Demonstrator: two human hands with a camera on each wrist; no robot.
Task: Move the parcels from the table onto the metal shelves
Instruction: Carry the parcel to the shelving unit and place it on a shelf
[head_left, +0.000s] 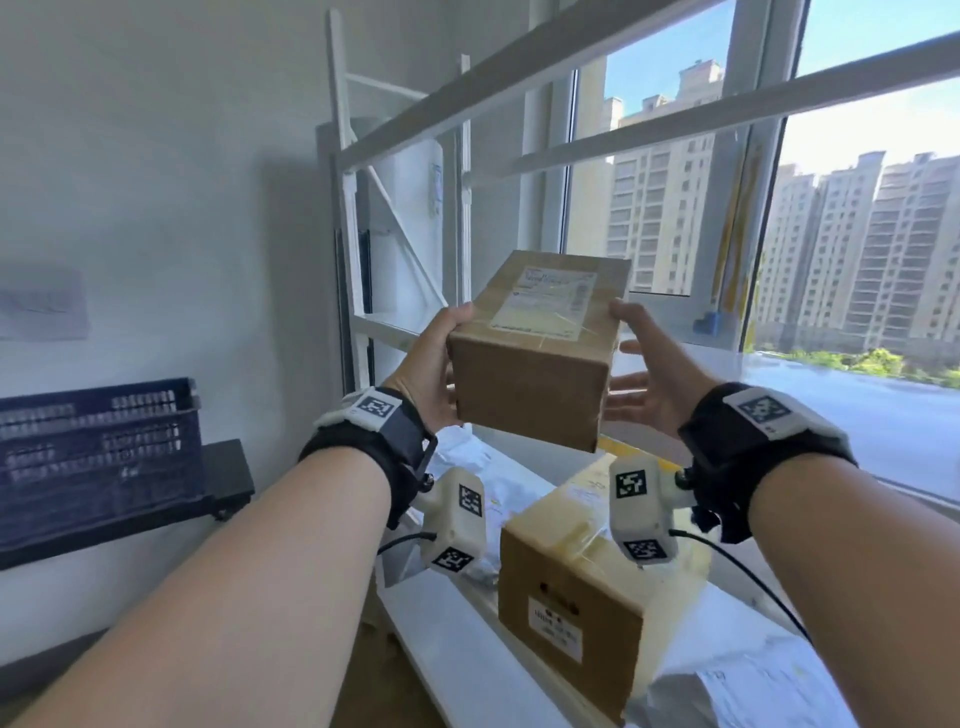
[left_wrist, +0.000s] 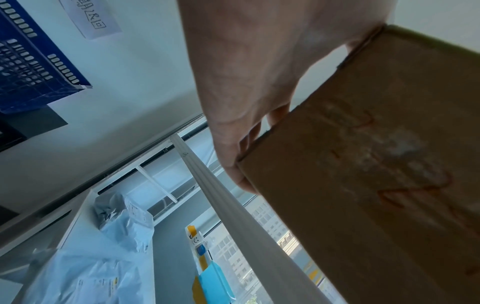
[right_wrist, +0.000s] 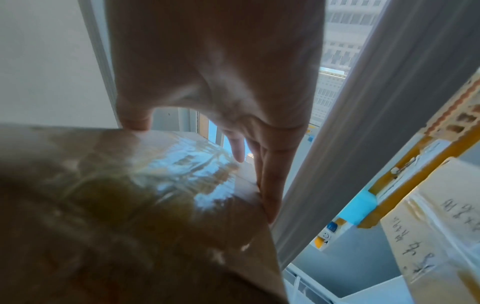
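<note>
Here the left hand clamps one side of the cardboard parcel, thumb on top; the right hand presses straight fingers to the other. It hangs above the metal shelf, not yet placed (other parcels already there).

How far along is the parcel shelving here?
Done: a taped box and white mailer bags already lie on the lower shelf. In hand: left hand and right hand hold a brown box raised. The table is out of view.
</note>
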